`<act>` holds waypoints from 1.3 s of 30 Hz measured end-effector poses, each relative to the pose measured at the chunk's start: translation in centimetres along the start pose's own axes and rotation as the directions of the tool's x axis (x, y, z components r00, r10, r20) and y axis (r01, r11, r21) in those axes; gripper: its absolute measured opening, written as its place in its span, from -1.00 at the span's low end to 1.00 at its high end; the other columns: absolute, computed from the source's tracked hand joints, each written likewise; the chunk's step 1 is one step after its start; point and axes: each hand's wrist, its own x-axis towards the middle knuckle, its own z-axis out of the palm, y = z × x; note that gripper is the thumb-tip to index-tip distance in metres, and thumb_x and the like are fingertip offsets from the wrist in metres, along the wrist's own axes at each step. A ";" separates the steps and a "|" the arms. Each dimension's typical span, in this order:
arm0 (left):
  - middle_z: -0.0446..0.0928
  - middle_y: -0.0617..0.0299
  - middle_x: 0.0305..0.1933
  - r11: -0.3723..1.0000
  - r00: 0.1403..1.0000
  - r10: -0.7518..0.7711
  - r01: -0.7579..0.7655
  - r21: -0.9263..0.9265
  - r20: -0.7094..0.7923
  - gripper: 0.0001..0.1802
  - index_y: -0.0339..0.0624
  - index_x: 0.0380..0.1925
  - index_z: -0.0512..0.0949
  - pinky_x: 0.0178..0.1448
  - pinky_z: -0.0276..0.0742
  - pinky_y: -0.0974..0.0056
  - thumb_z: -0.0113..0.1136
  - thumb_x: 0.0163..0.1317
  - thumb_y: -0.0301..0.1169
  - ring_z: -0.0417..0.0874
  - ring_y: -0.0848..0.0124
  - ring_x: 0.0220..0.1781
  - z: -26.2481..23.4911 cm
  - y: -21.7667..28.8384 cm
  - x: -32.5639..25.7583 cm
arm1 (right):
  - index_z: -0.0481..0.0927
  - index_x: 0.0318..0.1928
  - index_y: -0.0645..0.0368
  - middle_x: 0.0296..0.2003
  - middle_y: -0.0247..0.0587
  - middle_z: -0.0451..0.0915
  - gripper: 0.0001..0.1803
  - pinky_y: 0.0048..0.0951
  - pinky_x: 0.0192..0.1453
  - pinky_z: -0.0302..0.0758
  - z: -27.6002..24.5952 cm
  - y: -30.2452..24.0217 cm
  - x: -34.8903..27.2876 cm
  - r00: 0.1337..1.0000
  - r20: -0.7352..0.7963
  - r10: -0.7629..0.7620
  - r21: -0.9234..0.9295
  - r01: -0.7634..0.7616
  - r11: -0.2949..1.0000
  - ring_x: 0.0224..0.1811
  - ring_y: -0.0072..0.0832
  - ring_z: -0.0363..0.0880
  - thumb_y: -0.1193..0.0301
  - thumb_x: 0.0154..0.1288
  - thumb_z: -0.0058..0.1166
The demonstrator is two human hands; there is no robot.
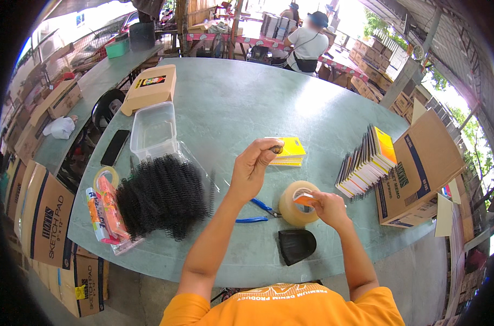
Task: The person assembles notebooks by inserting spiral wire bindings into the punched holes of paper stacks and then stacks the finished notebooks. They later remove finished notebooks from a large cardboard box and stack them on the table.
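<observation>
My left hand (252, 165) is raised over the table, its fingers closed around a black spiral binding coil (277, 149) seen end-on. Just beyond it lies a small stack of yellow memo pads (291, 150). My right hand (330, 209) is at a big roll of clear tape (290, 211), thumb and fingers pinching a small orange-and-white piece (304, 200) over the roll's core. Whether that piece is a memo pad or part of the roll, I cannot tell. Blue-handled pliers (258, 212) lie between my forearms. A large heap of black spiral coils (163, 195) sits left of my left forearm.
Spiral memo pads (366, 165) stand in a row beside an open cardboard box (418, 174) at the right. A black plastic holder (297, 247) lies near the front edge. Leftward are a clear tub (153, 127), a phone (115, 148) and orange packets (106, 209). A person (308, 46) sits beyond the table.
</observation>
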 end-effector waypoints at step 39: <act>0.50 0.03 -0.31 0.579 0.963 -0.264 0.113 0.808 0.054 -0.71 -0.13 -0.11 0.53 -0.25 0.46 0.11 0.03 0.27 -0.25 0.54 0.09 -0.30 6.3 -1.2 -7.7 | 0.63 -0.21 -0.03 -0.39 -0.22 0.63 -0.78 -0.24 -0.26 0.48 -0.1 2.0 3.7 0.971 -0.084 -0.226 0.368 0.241 0.898 -0.33 -0.22 0.60 0.23 0.19 0.05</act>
